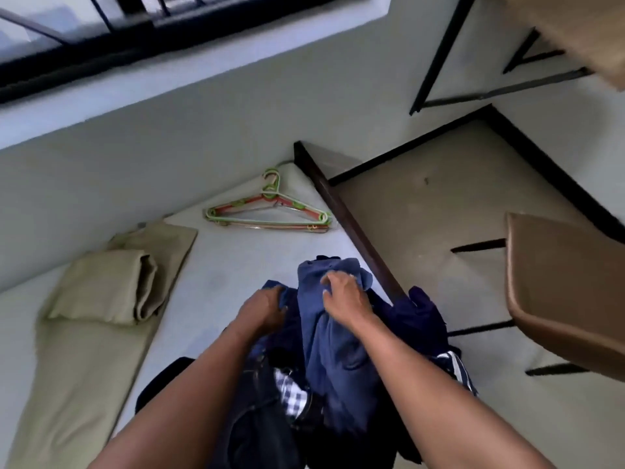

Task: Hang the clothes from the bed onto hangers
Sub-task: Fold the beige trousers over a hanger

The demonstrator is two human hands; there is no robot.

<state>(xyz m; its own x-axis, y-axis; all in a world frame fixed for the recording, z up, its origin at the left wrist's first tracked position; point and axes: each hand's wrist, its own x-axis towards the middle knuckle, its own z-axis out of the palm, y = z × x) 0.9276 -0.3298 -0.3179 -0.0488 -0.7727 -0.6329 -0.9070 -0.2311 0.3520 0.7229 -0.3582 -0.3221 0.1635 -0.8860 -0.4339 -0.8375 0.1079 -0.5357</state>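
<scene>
**Gripping a blue garment over the clothes pile**

Filling most of the view, the bed (236,262) has a pale mattress with a khaki sheet (77,360) along its left side and a folded khaki cloth (105,286) lying on top of it. A brown chair (568,292) stands on the floor to the right. At the near edge of the mattress lies the pile of clothes (263,421), dark denim and checked fabric among them. The blue garment (338,353) rises from this pile. The hangers (270,214), green and orange, lie stacked at the mattress's far corner, well apart from the pile. The left hand (262,309) has its fingers curled into the blue garment's left edge, and the right hand (345,292) clutches its top.
</scene>
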